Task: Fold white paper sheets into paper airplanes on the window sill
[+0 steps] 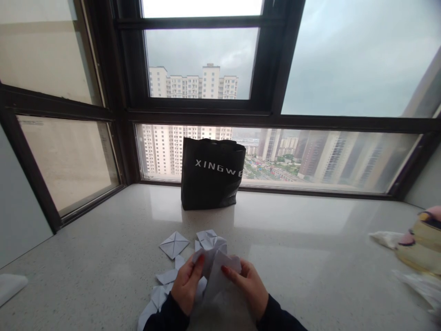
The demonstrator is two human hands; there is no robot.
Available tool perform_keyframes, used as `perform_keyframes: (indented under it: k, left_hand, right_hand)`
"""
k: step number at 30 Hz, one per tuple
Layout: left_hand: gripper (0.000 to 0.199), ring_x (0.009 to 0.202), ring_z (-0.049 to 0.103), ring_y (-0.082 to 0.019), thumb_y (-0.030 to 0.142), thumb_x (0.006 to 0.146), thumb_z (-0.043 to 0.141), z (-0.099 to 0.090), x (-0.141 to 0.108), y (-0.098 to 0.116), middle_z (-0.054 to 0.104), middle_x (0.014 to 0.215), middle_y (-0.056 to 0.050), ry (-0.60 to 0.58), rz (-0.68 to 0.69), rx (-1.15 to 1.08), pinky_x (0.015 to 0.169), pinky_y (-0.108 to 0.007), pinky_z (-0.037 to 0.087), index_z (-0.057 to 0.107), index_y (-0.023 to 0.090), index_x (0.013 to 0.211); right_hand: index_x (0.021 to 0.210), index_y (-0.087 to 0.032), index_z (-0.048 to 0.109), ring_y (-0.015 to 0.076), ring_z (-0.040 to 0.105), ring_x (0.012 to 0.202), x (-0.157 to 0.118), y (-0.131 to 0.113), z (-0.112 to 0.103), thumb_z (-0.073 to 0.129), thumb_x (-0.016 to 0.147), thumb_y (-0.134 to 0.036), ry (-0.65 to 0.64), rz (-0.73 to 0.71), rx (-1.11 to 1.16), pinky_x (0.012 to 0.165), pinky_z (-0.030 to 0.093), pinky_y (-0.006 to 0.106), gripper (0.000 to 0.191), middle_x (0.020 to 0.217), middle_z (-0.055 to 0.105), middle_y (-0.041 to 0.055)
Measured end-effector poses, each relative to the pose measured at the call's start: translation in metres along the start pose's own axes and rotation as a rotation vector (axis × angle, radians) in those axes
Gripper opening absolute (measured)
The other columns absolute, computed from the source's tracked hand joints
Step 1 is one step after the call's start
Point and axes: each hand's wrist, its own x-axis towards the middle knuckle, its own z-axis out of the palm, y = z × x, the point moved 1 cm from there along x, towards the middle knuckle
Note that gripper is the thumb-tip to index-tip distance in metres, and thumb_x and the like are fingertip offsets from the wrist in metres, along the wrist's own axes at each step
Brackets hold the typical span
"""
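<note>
Between my two hands is a sheet of white paper (pixel 220 276), creased and partly folded, held up above the sill. My left hand (pixel 188 280) pinches its left part between thumb and fingers. On the other side, my right hand (pixel 246 282) grips the right edge, thumb on top. Just beyond lies a folded paper piece (pixel 207 235), partly covered by the sheet. A flat folded paper square (pixel 174 245) with crossing creases rests to the left. Several more folded paper pieces (pixel 160 296) lie beside and under my left forearm, partly hidden.
A black bag (pixel 213 174) with white lettering stands on the pale stone sill (pixel 292 239) by the window. At the right are a yellowish container (pixel 420 241) and crumpled clear plastic (pixel 418 285). A white item (pixel 12 287) lies at the left edge.
</note>
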Motion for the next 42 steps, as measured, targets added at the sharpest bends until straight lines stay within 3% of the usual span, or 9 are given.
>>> perform_keyframes:
  k: [4,9,14,16,20,23,33,37,42]
  left_hand:
    - [0.043,0.090,0.054,-0.024,0.047,0.073,0.045,-0.009,0.005,0.003,0.062,0.094,-0.008,0.045,0.068,0.195,0.080,-0.032,0.040,0.057,0.015,0.099]
    - [0.039,0.087,0.053,-0.022,0.046,0.074,0.044,-0.001,-0.003,0.007,0.062,0.092,-0.007,-0.090,0.162,0.334,0.082,-0.030,0.038,0.060,0.017,0.094]
    - [0.055,0.064,0.058,-0.019,0.058,0.072,0.037,0.007,-0.006,-0.006,0.062,0.077,-0.006,-0.106,-0.238,-0.022,0.046,-0.025,0.044,0.052,0.015,0.101]
    - [0.058,0.064,0.059,-0.021,0.060,0.068,0.042,0.009,-0.005,-0.012,0.062,0.076,-0.009,-0.165,-0.325,-0.206,0.045,-0.025,0.045,0.052,0.011,0.098]
    - [0.057,0.063,0.063,-0.021,0.056,0.066,0.050,0.012,-0.006,-0.024,0.063,0.082,-0.011,-0.293,-0.346,-0.366,0.050,-0.026,0.047,0.046,0.013,0.102]
    - [0.058,0.049,0.062,-0.017,0.058,0.068,0.045,0.014,-0.010,-0.030,0.064,0.082,-0.011,-0.338,-0.382,-0.395,0.037,-0.020,0.043,0.040,0.016,0.107]
    - [0.055,0.032,0.046,-0.004,0.054,0.066,0.052,0.019,-0.010,-0.028,0.065,0.070,-0.008,-0.189,-0.362,-0.366,0.026,-0.013,0.022,0.051,0.012,0.100]
    - [0.052,0.032,0.046,-0.003,0.054,0.064,0.054,0.021,-0.009,-0.025,0.064,0.066,-0.006,-0.181,-0.344,-0.368,0.027,-0.013,0.021,0.054,0.012,0.095]
    - [0.052,0.032,0.044,-0.003,0.054,0.065,0.052,0.022,-0.012,-0.026,0.063,0.065,-0.006,-0.170,-0.340,-0.317,0.028,-0.014,0.019,0.054,0.012,0.096]
  right_hand:
    - [0.067,-0.017,0.059,0.0213,0.049,0.084,-0.008,-0.010,0.001,0.059,0.066,-0.038,-0.036,-0.267,-0.347,0.072,0.040,0.031,0.020,0.093,0.051,0.0068]
    - [0.081,-0.021,0.058,0.0231,0.042,0.098,-0.015,-0.016,0.006,0.053,0.072,-0.030,-0.045,-0.426,-0.561,0.085,0.033,0.034,0.013,0.103,0.048,0.0080]
    - [0.070,-0.018,0.052,0.0160,0.048,0.061,-0.011,-0.014,0.004,0.049,0.075,-0.034,0.028,-0.292,-0.501,0.056,0.039,0.026,0.018,0.064,0.050,0.0004]
    - [0.067,-0.017,0.051,0.0143,0.045,0.055,-0.009,-0.012,0.001,0.049,0.074,-0.036,0.074,-0.235,-0.456,0.051,0.037,0.024,0.021,0.057,0.046,-0.0021]
    - [0.068,-0.016,0.053,0.0146,0.045,0.056,-0.008,-0.014,-0.002,0.051,0.073,-0.037,0.112,-0.233,-0.414,0.052,0.037,0.025,0.021,0.060,0.047,-0.0014]
    - [0.065,-0.018,0.055,0.0172,0.048,0.066,-0.008,-0.017,0.000,0.053,0.071,-0.035,0.113,-0.290,-0.426,0.061,0.038,0.026,0.018,0.069,0.050,0.0016]
    - [0.069,-0.019,0.054,0.0156,0.048,0.063,-0.010,-0.014,0.002,0.057,0.069,-0.029,0.131,-0.270,-0.368,0.058,0.041,0.026,0.011,0.067,0.050,0.0000]
    - [0.105,-0.026,0.035,0.0164,0.051,0.066,-0.011,-0.011,0.006,0.061,0.066,-0.031,0.120,-0.106,-0.103,0.050,0.045,0.026,0.047,0.081,0.053,0.0003]
    - [0.109,-0.025,0.031,0.0175,0.054,0.064,-0.010,-0.009,0.006,0.063,0.063,-0.033,0.054,0.013,-0.035,0.046,0.047,0.028,0.057,0.078,0.055,0.0005]
